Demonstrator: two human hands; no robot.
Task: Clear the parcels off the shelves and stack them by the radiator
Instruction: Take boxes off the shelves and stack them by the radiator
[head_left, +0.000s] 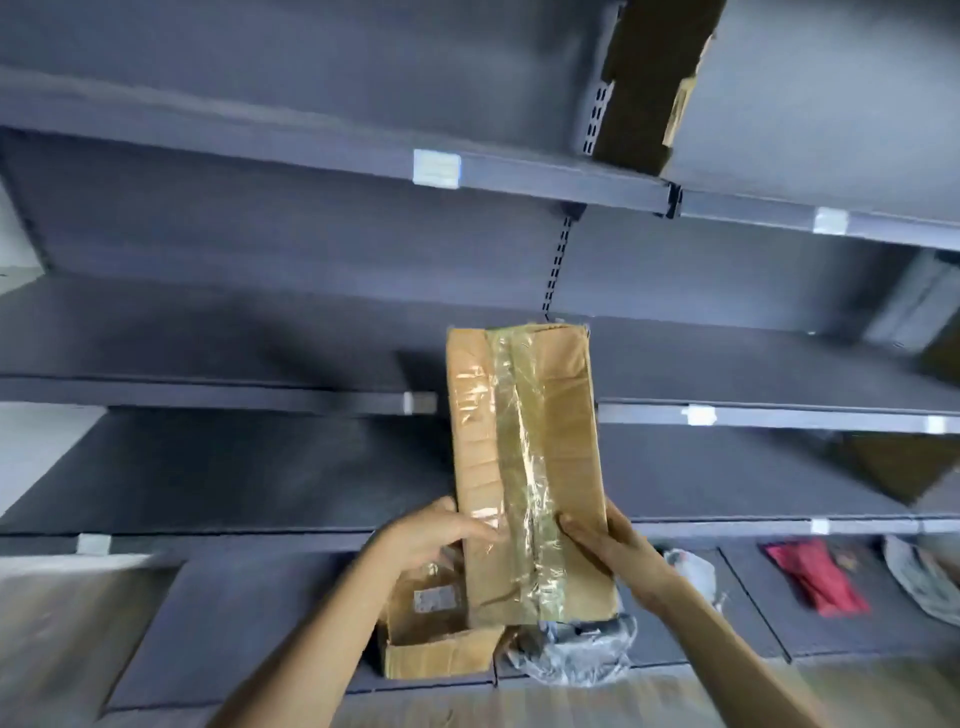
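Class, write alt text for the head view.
Both hands, left and right, hold a taped cardboard box before grey shelves. Below lie another box, plastic bags and a red parcel.

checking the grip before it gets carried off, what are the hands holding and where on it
Both hands hold the taped cardboard parcel at its lower part: left hand on its left edge, right hand on its right edge.

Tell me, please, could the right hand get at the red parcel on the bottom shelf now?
Probably not yet: the right hand is busy gripping the taped cardboard box; otherwise the way to the red parcel looks open.
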